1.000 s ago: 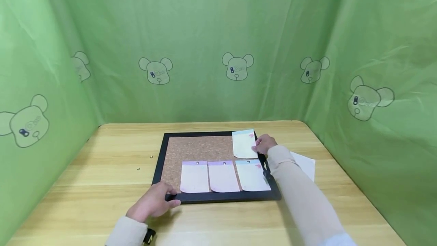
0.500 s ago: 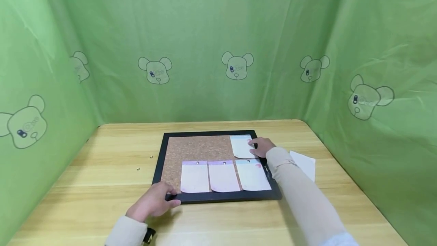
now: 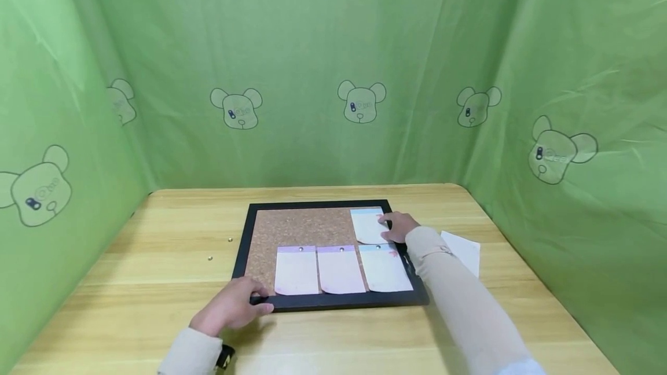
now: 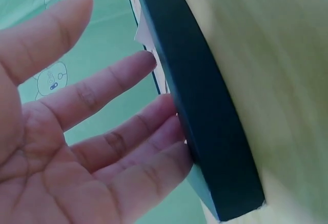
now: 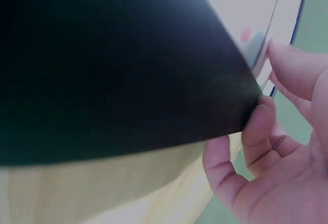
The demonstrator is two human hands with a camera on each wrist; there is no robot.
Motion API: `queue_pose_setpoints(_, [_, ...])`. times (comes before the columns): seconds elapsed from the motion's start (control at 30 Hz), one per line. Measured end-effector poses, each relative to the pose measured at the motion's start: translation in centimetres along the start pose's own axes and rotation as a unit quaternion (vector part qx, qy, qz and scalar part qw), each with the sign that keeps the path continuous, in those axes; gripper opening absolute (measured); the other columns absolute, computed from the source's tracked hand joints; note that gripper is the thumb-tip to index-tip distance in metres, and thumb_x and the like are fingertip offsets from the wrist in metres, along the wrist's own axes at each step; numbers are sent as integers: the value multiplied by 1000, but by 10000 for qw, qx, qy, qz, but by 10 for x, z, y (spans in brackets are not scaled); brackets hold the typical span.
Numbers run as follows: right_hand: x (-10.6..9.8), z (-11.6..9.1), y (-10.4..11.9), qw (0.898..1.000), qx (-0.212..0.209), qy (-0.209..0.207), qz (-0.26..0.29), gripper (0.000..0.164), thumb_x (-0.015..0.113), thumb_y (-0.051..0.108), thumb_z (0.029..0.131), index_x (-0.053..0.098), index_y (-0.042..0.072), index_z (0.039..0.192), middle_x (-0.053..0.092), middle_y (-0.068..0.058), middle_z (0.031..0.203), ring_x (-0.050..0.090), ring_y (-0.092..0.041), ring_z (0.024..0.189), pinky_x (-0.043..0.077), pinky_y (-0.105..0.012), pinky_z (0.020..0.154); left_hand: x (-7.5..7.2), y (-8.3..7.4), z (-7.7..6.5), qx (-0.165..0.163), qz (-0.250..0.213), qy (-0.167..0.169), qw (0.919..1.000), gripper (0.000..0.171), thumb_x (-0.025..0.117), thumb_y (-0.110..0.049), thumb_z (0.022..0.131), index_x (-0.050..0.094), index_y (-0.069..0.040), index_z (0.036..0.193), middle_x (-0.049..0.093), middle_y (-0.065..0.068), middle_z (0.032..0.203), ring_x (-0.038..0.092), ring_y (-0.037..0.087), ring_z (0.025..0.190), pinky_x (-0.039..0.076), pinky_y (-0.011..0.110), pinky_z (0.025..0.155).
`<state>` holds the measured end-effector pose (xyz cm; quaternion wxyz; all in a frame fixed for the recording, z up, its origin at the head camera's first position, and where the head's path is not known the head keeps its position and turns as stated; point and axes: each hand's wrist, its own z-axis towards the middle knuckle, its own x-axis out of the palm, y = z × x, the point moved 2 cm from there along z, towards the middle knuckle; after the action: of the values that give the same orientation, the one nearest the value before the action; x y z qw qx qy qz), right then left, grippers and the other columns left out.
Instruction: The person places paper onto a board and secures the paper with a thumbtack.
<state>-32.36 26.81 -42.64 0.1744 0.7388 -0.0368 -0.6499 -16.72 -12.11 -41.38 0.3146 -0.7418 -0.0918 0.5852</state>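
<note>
A black-framed corkboard (image 3: 302, 224) lies on the table. Along its lower part are three note sheets, two with purple top bands (image 3: 296, 274) (image 3: 341, 274) and one with a blue band (image 3: 384, 271), each bearing a thumbtack at the top. Above the blue one lies another blue-banded note sheet (image 3: 367, 227) at the upper right. My right hand (image 3: 400, 227) touches that sheet's right side with thumb and fingertip, while its other fingers (image 5: 259, 126) bear on the frame's edge. My left hand (image 3: 231, 305) rests at the frame's lower left corner, fingers loosely extended (image 4: 128, 70).
Two small thumbtacks (image 3: 230, 239) (image 3: 211, 258) lie on the wooden table (image 3: 156, 305) left of the board. A white sheet of paper (image 3: 462, 250) lies to its right, partly behind the right sleeve. Green curtains (image 3: 302, 149) enclose the table at the back and sides.
The upper note sheet has come down from overlapping the top frame to lie on the cork. My right hand has shifted from its edge slightly onto it. The left hand stays put.
</note>
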Motion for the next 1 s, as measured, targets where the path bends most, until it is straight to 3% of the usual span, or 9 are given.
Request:
queue_pose_setpoints(0.17, [-1,-2,-3,10000,-47,38,18,44,71,15,84,60,1,124,54,-29,129,48,-47,121,40,-52,102,-5,4,10,115,-75,-127,9998,19,76,-21,85,70,-8,98,65,3,90,59,22,85,52,44,76])
queue_pose_setpoints(0.43, [3,-3,-11,10000,76,-7,-4,45,71,16,85,60,3,127,54,-29,130,48,-46,123,40,-51,103,-34,18,28,-137,-157,-587,9981,29,72,-15,88,65,3,111,67,16,103,65,27,91,54,46,81])
queue_pose_setpoints(0.57, [2,-5,-11,9996,264,71,51,44,70,17,88,60,4,129,53,-28,133,46,-45,125,38,-52,105,-52,37,38,-306,130,-709,9969,30,69,-16,90,64,6,111,66,20,104,64,34,94,53,48,82])
queue_pose_setpoints(0.7, [1,-5,-8,9998,174,-25,23,43,71,15,88,61,4,128,55,-26,131,47,-45,124,38,-51,104,-64,60,45,-598,365,-715,9950,34,67,-18,92,62,9,112,63,28,108,59,45,102,49,53,87])
queue_pose_setpoints(0.87, [3,-4,-4,9997,-191,-152,-43,42,71,13,87,62,2,126,58,-24,128,50,-44,121,40,-50,103,-70,83,50,-926,484,-677,9922,35,67,-15,91,60,13,111,56,36,116,53,52,108,46,57,91])
queue_pose_setpoints(1.0, [4,-4,-1,9998,-210,-64,-24,41,71,12,88,62,1,126,59,-23,128,51,-43,121,40,-49,104,-70,94,52,-1117,564,-596,9903,32,68,-11,89,60,14,108,58,35,113,55,50,105,47,55,90])
